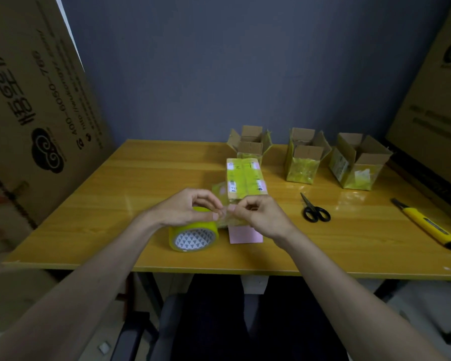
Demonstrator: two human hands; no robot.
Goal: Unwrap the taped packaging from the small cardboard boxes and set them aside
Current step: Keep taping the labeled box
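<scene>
Peeling item: tape strip, pinched between left hand and right hand, near the still-sealed box at table centre. Best pulled slowly, low, avoiding tears.

Head camera looks forward and down, close over the table.

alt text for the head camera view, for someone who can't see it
Both hands, left hand and right hand, pinch a clear tape strip above a wooden table, before a still-taped box. Three opened boxes stand behind; a tape roll, scissors and utility knife lie nearby.
</scene>
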